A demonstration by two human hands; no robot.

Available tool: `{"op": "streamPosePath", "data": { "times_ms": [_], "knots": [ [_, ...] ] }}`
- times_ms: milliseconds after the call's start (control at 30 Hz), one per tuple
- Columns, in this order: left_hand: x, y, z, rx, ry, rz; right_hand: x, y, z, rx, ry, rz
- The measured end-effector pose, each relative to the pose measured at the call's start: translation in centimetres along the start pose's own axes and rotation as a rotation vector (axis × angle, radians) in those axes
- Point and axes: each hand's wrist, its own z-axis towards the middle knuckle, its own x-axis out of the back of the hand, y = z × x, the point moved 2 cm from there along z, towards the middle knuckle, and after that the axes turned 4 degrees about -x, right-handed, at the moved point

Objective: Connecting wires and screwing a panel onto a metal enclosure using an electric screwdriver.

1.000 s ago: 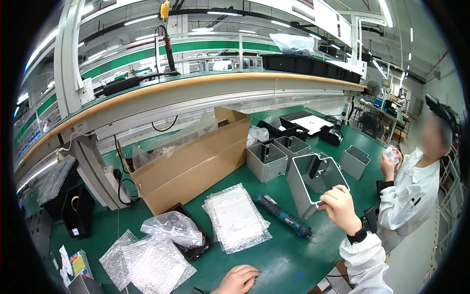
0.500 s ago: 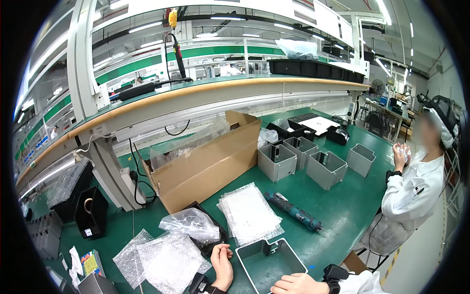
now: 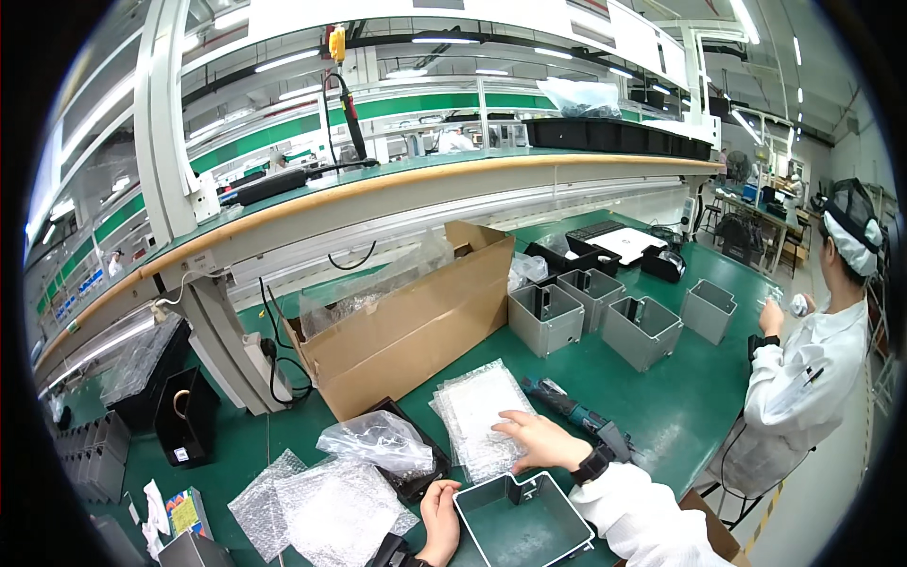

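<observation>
In front of me stands a grey open-topped box (image 3: pixel 511 478), with a small bracket on its far wall. My left hand (image 3: pixel 440 522) is at the box's left corner, its curled fingers closed on the rim. My right hand (image 3: pixel 542 441) reaches over the right side of a stack of bubble-wrap sheets (image 3: pixel 469 402), fingers spread and nothing held. The fingertips are at the stack; whether they press on it I cannot tell. Just beyond that hand lies a teal-and-black power screwdriver (image 3: pixel 567 404), its near end close to my right wrist.
Left of the box are more bubble wrap (image 3: pixel 331 506) and a black tray (image 3: pixel 416 480) with a clear plastic bag (image 3: pixel 378 442). Behind stand a long cardboard box (image 3: pixel 416 335) and several grey boxes (image 3: pixel 642 333). At right a co-worker (image 3: pixel 808 378) handles something small and whitish.
My right hand has left the box's near rim and moved forward to the bubble-wrap stack. My left hand has come against the box's left corner. The co-worker has turned away.
</observation>
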Motion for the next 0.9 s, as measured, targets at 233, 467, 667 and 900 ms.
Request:
{"op": "streamPosePath", "data": {
  "times_ms": [233,467,667,900],
  "knots": [
    [0.5,0.0,0.0,0.15,-0.102,-0.037,-2.9,2.3,2.7,-0.06,-0.028,-0.125],
    [-0.1,1.2,0.0,-0.026,-0.1,0.085,3.9,1.1,4.7,-0.173,0.28,0.021],
    [0.0,1.3,0.3,0.024,-0.19,0.051,11.8,-3.4,2.2,-0.137,0.718,0.368],
    [0.4,7.8,0.7,-0.309,-0.199,-0.151,12.7,-6.9,-0.5,-0.224,0.62,1.223]
  ]
}}
